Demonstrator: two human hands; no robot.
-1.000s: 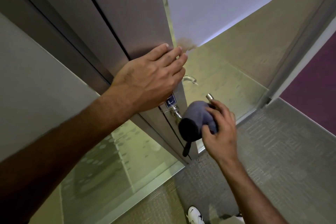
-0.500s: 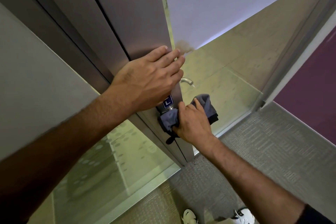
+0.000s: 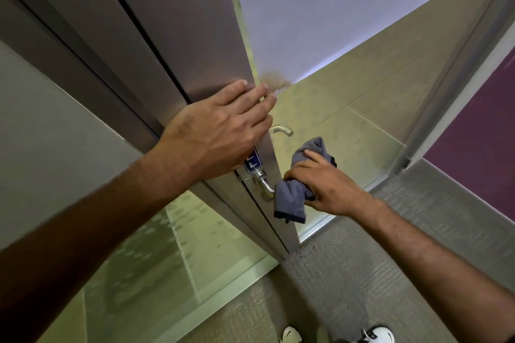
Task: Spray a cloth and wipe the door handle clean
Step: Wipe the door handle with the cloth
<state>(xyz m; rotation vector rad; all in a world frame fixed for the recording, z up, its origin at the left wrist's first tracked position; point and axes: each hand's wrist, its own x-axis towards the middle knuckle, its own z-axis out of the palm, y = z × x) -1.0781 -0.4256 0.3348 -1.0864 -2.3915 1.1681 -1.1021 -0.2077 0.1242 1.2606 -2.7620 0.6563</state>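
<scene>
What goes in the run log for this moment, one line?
phase: wiping | right hand: grey cloth wrapped on door handle | left hand: flat on door edge, bracing | spray bottle: not in view

Evenly lit, soft indoor light, probably from overhead. Dull sheen on the metal door (image 3: 178,36), with a soft shadow just above the left hand (image 3: 220,131). Strong wide-angle bending: straight lines lean and fan out toward the edges. Left forearm (image 3: 69,225) dark and smeared at the near corner. Centre fairly sharp; floor (image 3: 362,273) grainy.
</scene>
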